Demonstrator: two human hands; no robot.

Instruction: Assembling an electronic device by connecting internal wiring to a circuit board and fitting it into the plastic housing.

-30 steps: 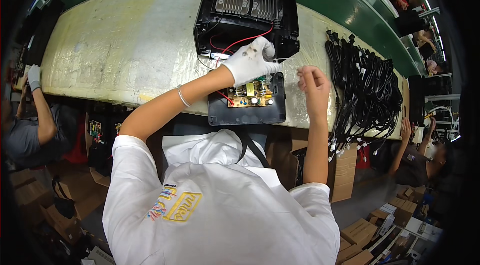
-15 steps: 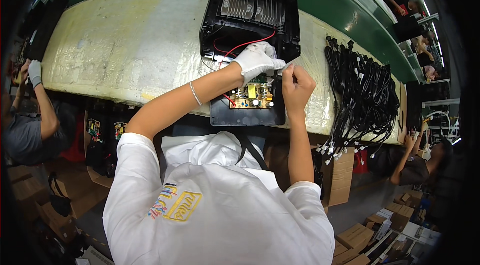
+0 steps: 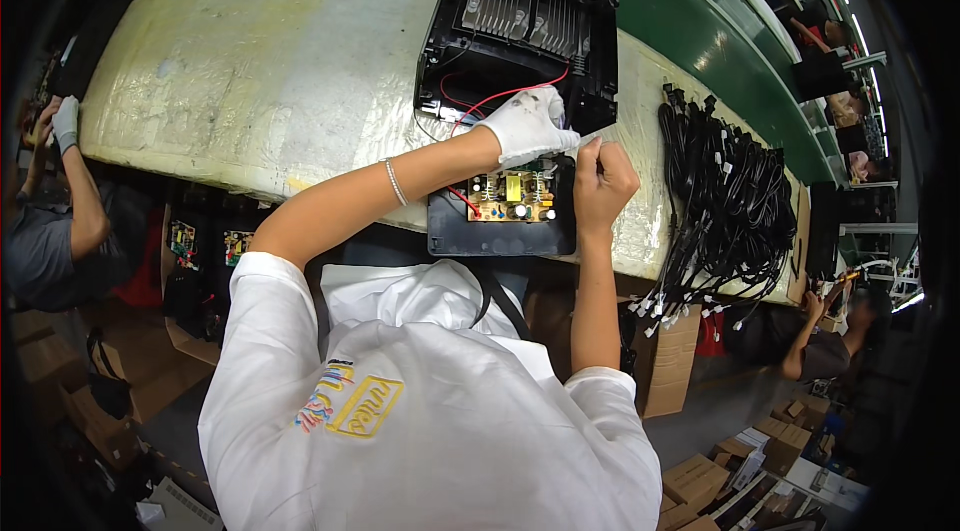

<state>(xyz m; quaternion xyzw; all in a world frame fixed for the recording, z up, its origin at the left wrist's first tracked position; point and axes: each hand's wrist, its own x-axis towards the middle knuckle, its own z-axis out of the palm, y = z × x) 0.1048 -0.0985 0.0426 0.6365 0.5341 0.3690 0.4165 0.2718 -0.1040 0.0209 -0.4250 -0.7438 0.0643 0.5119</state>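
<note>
A black appliance housing (image 3: 515, 56) lies open on the bench, showing metal fins (image 3: 500, 11) and red and black wires. My left hand (image 3: 525, 128), in a white glove, is at its near edge with the fingers curled. What those fingers hold is hidden. Just to the right my bare right hand (image 3: 606, 179) is closed, thumb against fingers. A thin pale strip or film (image 3: 596, 137) appears between the two hands, too small to name. Below the gloved hand, a circuit board (image 3: 512, 199) with a yellow transformer lies on a black panel (image 3: 500, 239), joined to a red wire.
Many black cables (image 3: 725, 201) with white connectors are heaped on the bench (image 3: 270, 71) at right. A green ledge (image 3: 690, 61) runs behind. Cardboard boxes (image 3: 670, 361) stand below the bench. Another person (image 3: 60, 221) works at far left, another (image 3: 825, 331) at far right.
The view has shifted slightly, so the housing and board appear farther right. Both hands remain close together at the housing's near edge, in much the same pose.
</note>
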